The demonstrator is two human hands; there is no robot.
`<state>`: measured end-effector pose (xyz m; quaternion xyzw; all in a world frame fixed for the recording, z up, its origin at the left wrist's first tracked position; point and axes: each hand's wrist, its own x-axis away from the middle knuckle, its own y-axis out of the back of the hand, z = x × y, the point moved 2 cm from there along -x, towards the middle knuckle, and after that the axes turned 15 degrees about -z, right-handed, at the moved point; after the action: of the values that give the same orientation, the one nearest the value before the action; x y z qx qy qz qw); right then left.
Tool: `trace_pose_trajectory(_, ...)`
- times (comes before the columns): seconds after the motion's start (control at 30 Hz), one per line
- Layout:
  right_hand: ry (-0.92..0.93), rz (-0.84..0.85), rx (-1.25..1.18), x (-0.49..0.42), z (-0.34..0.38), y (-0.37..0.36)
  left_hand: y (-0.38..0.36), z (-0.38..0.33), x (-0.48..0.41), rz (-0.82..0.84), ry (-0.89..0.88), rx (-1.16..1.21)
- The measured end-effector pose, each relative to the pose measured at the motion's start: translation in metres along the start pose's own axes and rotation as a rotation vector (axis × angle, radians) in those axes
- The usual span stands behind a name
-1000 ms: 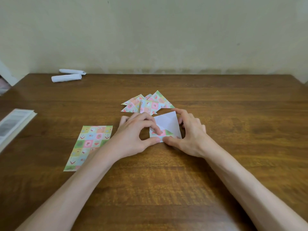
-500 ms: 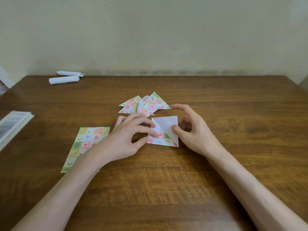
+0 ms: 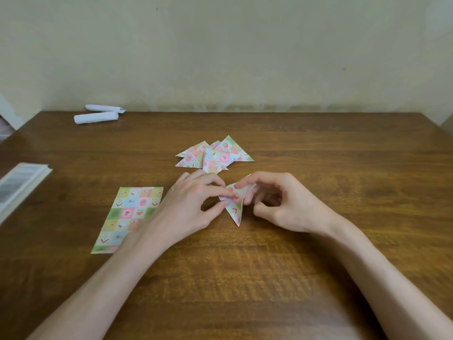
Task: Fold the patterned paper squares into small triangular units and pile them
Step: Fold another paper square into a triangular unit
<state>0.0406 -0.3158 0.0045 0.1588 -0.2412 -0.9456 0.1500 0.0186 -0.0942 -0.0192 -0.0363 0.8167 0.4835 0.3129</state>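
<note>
Head view, paper piece: the paper piece [image 3: 234,210] is held between both hands near the middle of the tabletop [image 3: 331,155], just in front of the pile.
Left grip: the piece's left edge is pinched between thumb and forefinger of the left hand [image 3: 193,207].
Right grip: the upper corner is caught by the curled fingertips of the right hand [image 3: 286,207]; whether the thumb touches the paper cannot be told.
Just changed: half a second ago the piece was lying flat with its white inside exposed; now the white face is closed in and a narrow patterned triangle is seen, point towards the person.
Meaning for the task: this unit is judged nearly finished, with only creasing and placing left.
Pile: the pile of folded triangles [image 3: 215,155] is unchanged, just beyond the hands.
Unfolded sheet: the patterned sheet [image 3: 130,212] is left where it was, partly covered by the left forearm.
</note>
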Motion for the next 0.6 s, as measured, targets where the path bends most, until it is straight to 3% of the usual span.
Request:
trace_pose_trajectory(0.17, 0.194, -0.157, 0.38, -0.005, -0.02, 0.005, 0.0, -0.001, -0.001, 0.054, -0.013, 0.063)
trace_pose_trajectory(0.43, 0.161, 0.071, 0.323, -0.005, -0.02, 0.012, 0.004, -0.006, 0.0, 0.096, 0.03, 0.138)
trace_pose_trajectory(0.6, 0.117, 0.007, 0.275, -0.004, -0.022, 0.003, 0.003, 0.0, 0.0, 0.066, 0.054, 0.152)
